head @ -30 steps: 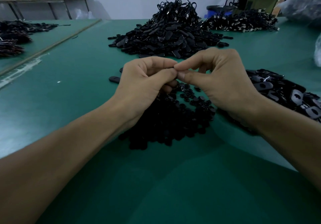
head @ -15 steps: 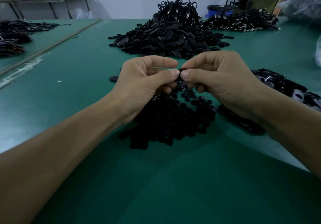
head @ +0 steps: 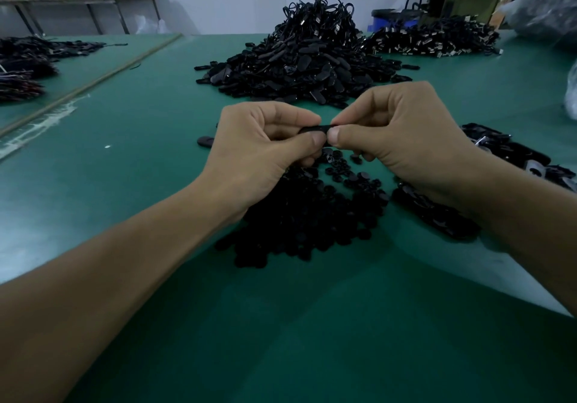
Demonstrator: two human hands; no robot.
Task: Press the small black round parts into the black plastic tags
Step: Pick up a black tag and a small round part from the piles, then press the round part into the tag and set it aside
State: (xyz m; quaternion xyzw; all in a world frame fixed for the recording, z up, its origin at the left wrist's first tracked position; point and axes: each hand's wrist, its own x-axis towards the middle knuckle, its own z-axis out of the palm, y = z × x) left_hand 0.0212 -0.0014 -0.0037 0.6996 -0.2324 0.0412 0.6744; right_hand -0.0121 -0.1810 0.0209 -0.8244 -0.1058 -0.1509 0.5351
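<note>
Both curled tight: left hand (head: 262, 149) and right hand (head: 402, 140) pinch one black tag (head: 315, 128) by its ends. Thumbs sit slightly further apart than earlier, round part probably hidden.

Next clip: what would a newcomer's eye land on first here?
At the centre, the left hand and right hand meet, pinching a black tag between thumbs and forefingers. Just beneath them a dark pile of small round parts lies on the green table. Behind the hands, mid-table, rises a tall heap of tags.
</note>
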